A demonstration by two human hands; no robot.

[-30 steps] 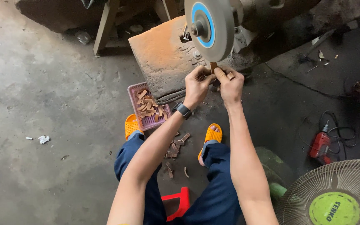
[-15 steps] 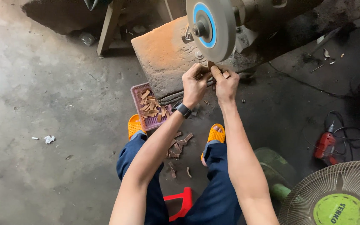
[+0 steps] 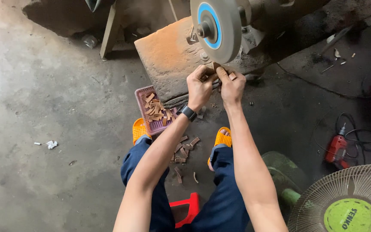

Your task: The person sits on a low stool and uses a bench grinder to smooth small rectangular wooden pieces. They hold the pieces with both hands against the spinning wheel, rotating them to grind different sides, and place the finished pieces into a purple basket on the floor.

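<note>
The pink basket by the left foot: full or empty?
Partly full. The pink basket holds a loose heap of small brown wooden pieces, with bare mesh visible near its front edge.

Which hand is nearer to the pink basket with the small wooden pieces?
The left hand. It is up and to the right of the pink basket, apart from it, at the grinding wheel. The right hand is beyond the left hand, farther from the basket.

Round green label point(image 3: 351, 216) on fan hub
</note>
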